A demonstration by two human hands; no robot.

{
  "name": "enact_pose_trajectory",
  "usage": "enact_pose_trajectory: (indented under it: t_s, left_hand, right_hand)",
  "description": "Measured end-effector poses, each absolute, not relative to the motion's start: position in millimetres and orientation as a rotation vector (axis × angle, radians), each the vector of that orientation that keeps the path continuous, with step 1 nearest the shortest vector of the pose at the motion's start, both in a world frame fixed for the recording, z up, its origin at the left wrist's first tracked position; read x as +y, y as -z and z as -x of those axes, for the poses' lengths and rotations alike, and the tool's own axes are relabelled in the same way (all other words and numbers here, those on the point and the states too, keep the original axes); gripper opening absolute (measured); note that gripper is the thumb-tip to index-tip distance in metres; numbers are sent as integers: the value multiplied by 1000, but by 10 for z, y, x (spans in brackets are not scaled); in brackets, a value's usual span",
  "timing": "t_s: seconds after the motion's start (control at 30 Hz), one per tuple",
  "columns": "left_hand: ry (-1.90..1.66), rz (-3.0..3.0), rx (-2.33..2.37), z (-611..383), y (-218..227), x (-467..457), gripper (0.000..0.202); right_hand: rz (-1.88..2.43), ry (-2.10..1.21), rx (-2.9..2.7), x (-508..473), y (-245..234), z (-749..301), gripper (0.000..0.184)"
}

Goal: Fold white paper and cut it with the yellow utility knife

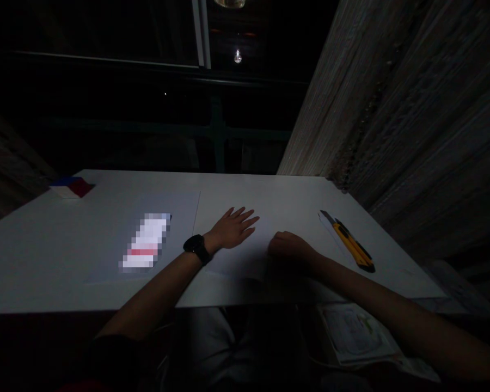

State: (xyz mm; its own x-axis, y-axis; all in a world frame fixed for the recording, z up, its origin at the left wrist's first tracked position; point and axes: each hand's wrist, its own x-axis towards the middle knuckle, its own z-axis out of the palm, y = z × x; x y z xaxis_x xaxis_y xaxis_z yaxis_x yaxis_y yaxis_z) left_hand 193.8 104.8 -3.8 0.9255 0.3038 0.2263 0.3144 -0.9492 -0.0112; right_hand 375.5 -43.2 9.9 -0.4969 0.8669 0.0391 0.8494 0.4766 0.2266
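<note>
My left hand (234,227), with a dark watch (196,247) on its wrist, lies flat with fingers spread on a white sheet of paper (237,264). To its right, my right hand (291,246) is closed with the fingers curled in, near the sheet's right side. Whatever it may hold is hidden by the hand and shadow. Left of my left hand lies a phone (147,242) with its screen lit and blurred out. A yellow and black utility knife (351,242) rests on the table, right of my right hand.
The white table (36,261) has a red, white and blue cube-like object (71,187) at its far left corner. Curtains (343,92) hang at the right, and a dark window (106,32) is behind. Papers (353,332) lie below the front edge. The room is dim.
</note>
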Motion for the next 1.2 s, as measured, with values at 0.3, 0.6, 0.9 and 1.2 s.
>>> enact_pose_trajectory:
  t_s: [0.3,0.6,0.9,1.2]
  left_hand:
    - [323,3023,-485,-1942,18,1031,50]
    - [315,3027,-497,-1934,9,1034,51]
    - [285,3084,-508,-1944,9,1066,53]
    - [253,3113,-509,-1955,7,1077,54]
  right_hand:
    - [-1597,-247,2651,-347,-252,-3723,23]
    - [-1375,-243,2667,-501,-94,-3692,18]
    - [-1342,-343,2824,-575,54,-3708,19]
    - [-1235,-348,3131,-817,-106,-3545,23]
